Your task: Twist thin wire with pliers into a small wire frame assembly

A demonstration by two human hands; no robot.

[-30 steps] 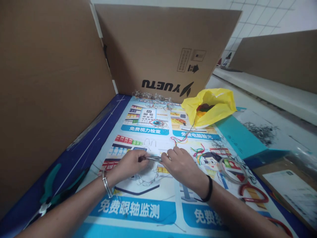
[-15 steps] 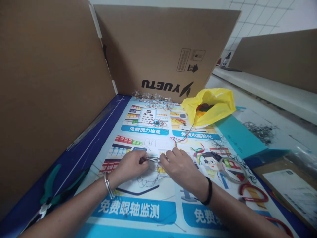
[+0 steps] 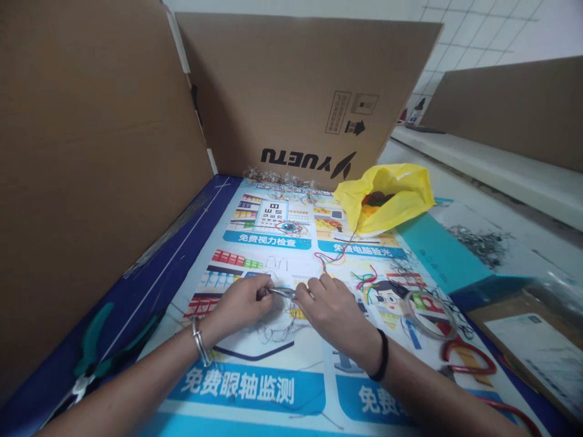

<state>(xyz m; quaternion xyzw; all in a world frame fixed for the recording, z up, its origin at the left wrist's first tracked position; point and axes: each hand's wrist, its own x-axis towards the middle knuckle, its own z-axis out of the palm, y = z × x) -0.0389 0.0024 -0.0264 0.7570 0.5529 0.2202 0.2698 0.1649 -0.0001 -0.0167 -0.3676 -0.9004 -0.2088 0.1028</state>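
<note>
Over the middle of the printed poster (image 3: 273, 358), my two hands work close together. My right hand (image 3: 324, 303) is wrapped round small silver pliers (image 3: 285, 292), whose tips point left. At those tips, the fingers of my left hand (image 3: 243, 301) are pinched; what they hold is too small to make out. Thin wire loops (image 3: 279, 331) hang or lie just below the pliers. A red and green thread (image 3: 330, 260) lies beyond my right hand, running up to a yellow bag (image 3: 387, 197). Short coloured threads (image 3: 365, 279) lie to its right.
Green-handled pliers (image 3: 93, 358) lie at left. A clear tape roll (image 3: 429, 312) and red-handled tools (image 3: 469, 358) sit at right, near a blue folder (image 3: 455, 258) and a wire pile (image 3: 480, 243). Cardboard panels (image 3: 291, 91) stand behind and left. More wire pieces (image 3: 282, 182) lie along the back.
The hands and pliers hold nearly the same position. The wire loops below them have shifted slightly, and the view has moved very little.
</note>
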